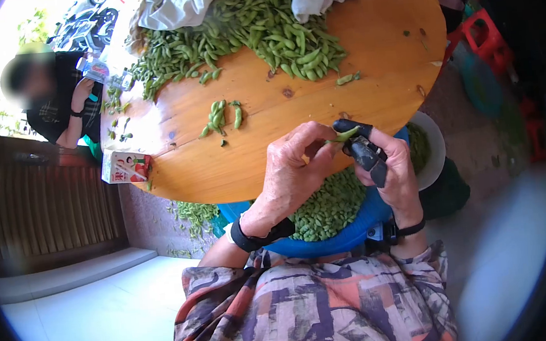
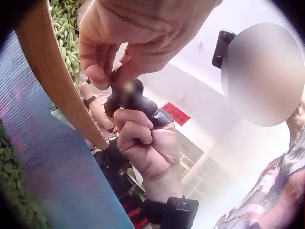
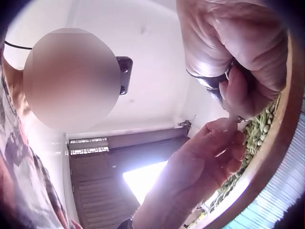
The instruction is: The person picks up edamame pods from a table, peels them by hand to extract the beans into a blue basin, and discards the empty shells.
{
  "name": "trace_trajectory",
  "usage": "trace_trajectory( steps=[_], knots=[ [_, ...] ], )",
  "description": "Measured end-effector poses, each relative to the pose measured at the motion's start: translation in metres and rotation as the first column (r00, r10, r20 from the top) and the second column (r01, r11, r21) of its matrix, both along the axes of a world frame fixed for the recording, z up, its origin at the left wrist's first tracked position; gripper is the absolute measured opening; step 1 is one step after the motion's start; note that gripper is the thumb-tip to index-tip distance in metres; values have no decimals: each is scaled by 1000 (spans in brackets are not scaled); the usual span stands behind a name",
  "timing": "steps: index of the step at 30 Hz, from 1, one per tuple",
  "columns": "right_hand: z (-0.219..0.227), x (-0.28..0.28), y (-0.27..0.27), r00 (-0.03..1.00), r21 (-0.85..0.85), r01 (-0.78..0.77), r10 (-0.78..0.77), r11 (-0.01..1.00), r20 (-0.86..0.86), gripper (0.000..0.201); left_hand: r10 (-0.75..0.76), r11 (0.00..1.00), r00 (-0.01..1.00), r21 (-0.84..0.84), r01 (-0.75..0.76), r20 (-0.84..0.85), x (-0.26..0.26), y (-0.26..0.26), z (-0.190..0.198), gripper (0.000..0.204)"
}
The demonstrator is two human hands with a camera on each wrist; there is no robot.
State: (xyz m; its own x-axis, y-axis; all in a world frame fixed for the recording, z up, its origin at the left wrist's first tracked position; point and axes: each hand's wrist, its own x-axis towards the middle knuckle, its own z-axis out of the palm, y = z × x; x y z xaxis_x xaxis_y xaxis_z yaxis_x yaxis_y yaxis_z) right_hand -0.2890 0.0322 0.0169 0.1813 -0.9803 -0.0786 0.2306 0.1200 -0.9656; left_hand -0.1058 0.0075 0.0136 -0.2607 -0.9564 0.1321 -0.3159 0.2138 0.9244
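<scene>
In the head view a green pod [image 1: 347,134] spans the two hands above the table's near edge. My left hand [image 1: 295,165] pinches its left end between thumb and fingertips. The right hand [image 1: 391,167], with black coverings on its thumb and forefinger, grips the other end. Below both hands, shelled green beans [image 1: 331,211] fill a blue basin [image 1: 292,249]. In the left wrist view the left hand [image 2: 143,36] meets the black-covered fingers of the right hand [image 2: 150,148]; the pod is mostly hidden there.
A heap of pods [image 1: 242,28] and white cloth lie on the wooden table [image 1: 345,104], with a few loose pods [image 1: 216,117] nearer. A drink carton [image 1: 125,167] stands at the left edge. Another person holds a bottle [image 1: 95,70]. A pale bowl [image 1: 437,151] is at right.
</scene>
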Motion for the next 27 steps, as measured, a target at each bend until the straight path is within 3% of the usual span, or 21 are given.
trace_trajectory(
  steps=[6, 9, 15, 17, 19, 21, 22, 24, 25, 26, 27],
  knots=[
    [-5, -2, -2, 1000, 9, -17, 16, 1000, 19, 37, -8, 997, 1000, 78, 11, -30, 1, 2, -5, 9],
    [-11, -4, -2, 1000, 14, -9, 9, 1000, 6, 37, 25, 987, 984, 162, 4, -178, -5, 5, -6, 8],
    [-14, -6, -4, 999, 41, -36, 36, 998, 9, 33, 18, 979, 991, 202, 10, -132, -4, 6, -8, 11],
    [-16, -6, -5, 988, 110, -48, 31, 993, 153, 32, 29, 978, 986, 207, 6, -166, -3, 5, -6, 11],
    [-18, -9, -7, 988, 89, -72, 58, 993, 145, 32, 39, 976, 979, 216, 5, -199, -3, 4, -7, 11],
    [-17, -10, -9, 988, 69, -93, 83, 993, 133, 33, 2, 993, 991, 118, 14, -135, -2, 3, -11, 9],
    [-15, -9, -10, 995, 49, -89, 86, 995, 53, 32, 2, 993, 991, 121, 14, -135, -2, 3, -10, 9],
    [-15, -9, -13, 996, 34, -84, 85, 996, -27, 33, 38, 958, 967, 285, 36, -251, -2, 3, -6, 9],
    [-17, -11, -13, 989, 54, -116, 111, 992, 94, 32, 39, 956, 967, 292, 37, -252, 0, 1, -3, 9],
    [-19, -13, -13, 968, 72, -150, 132, 986, 214, 32, 17, 895, 912, 412, 169, -411, 5, -2, 2, 9],
    [-22, -14, -12, 968, 77, -150, 131, 986, 214, 32, 23, 811, 828, 495, 313, -560, 7, -4, 3, 9]
  ],
)
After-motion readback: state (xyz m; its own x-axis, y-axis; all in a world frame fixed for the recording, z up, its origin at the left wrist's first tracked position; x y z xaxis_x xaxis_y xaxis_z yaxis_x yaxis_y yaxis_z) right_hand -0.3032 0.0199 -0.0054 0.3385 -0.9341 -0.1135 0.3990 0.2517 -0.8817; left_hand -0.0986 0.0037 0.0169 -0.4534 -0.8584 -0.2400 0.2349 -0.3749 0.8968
